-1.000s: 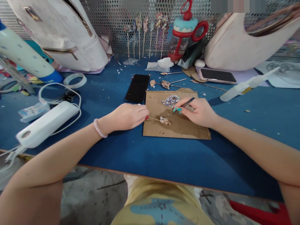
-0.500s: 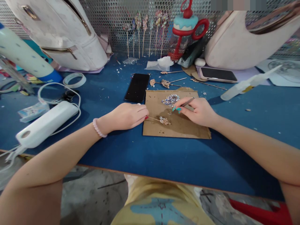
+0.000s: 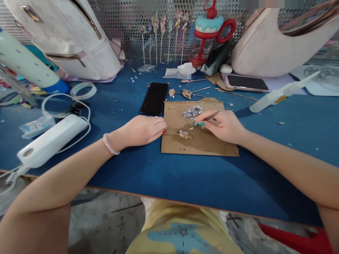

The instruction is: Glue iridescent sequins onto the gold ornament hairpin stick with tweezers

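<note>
My left hand (image 3: 148, 130) is closed on the thin stick of a jewelled ornament (image 3: 184, 134), whose glittering head lies over a brown cardboard sheet (image 3: 201, 146). In my right hand (image 3: 222, 125) are metal tweezers (image 3: 212, 115), pinched between thumb and fingers. Their tips are just above and to the right of the ornament's head, apart from it. Behind them on the cardboard is a pile of small blue and clear stones (image 3: 192, 112). Whether the tweezers grip a stone is too small to tell.
A black phone (image 3: 154, 98) lies behind my left hand. More metal ornaments (image 3: 186, 93) lie beyond the cardboard. A glue bottle (image 3: 275, 97) leans at the right. A white power bank (image 3: 53, 139) with cables is at the left. Bags and a red-lidded cup (image 3: 209, 28) stand behind.
The ornament's head has turned and shifted slightly left with my left hand. The tweezer tips have moved slightly and look closer together.
</note>
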### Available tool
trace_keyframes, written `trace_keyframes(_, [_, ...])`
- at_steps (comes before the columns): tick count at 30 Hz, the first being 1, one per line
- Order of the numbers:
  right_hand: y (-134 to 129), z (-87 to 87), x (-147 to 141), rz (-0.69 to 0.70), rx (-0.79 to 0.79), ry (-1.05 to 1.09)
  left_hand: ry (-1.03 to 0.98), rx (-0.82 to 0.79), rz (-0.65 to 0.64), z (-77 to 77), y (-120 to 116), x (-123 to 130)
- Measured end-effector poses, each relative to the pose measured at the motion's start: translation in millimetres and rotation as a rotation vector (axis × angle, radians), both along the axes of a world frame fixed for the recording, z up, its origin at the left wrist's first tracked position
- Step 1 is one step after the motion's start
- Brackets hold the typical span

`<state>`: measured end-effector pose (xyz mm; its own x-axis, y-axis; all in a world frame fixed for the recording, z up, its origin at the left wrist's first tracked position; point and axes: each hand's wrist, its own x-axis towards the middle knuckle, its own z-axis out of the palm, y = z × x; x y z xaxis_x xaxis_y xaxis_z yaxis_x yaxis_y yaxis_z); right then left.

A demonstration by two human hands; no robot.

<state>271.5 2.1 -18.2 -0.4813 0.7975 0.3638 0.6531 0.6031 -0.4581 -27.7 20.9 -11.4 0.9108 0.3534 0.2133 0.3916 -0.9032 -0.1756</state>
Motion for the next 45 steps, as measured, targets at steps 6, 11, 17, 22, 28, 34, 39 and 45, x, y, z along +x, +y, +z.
trace_keyframes(6, [-5.4, 4.4, -4.5, 0.036, -0.027, 0.106, 0.038, 0.0, 0.038, 2.2, 0.5, -3.9])
trace_keyframes(11, [-13.5, 4.7, -10.1, 0.114, -0.025, 0.141, 0.054, -0.002, 0.028, 3.0, -0.1, -5.0])
trace_keyframes(17, [-16.9, -0.1, -10.8, 0.176, -0.045, 0.138, 0.084, -0.009, 0.03, 5.1, -0.8, -5.6])
trace_keyframes(22, [-16.7, -1.3, -10.2, 0.172, -0.017, 0.14, 0.096, -0.025, 0.021, 6.1, -0.6, -7.9])
trace_keyframes(28, [-23.8, -3.3, -15.9, 0.154, 0.057, 0.142, 0.114, -0.061, 0.037, 6.3, -2.4, -8.4])
trace_keyframes(34, [-33.1, -4.1, -24.4, 0.086, 0.089, 0.168, 0.146, -0.101, 0.095, 10.0, -13.4, -4.5])
trace_keyframes(39, [-38.3, -5.2, -31.0, 0.026, 0.084, 0.226, 0.165, -0.088, 0.12, 15.2, -28.2, 0.9])
trace_keyframes(45, [-40.1, -8.1, -32.5, 0.031, 0.079, 0.215, 0.154, -0.042, 0.091, 19.8, -34.2, 6.4])
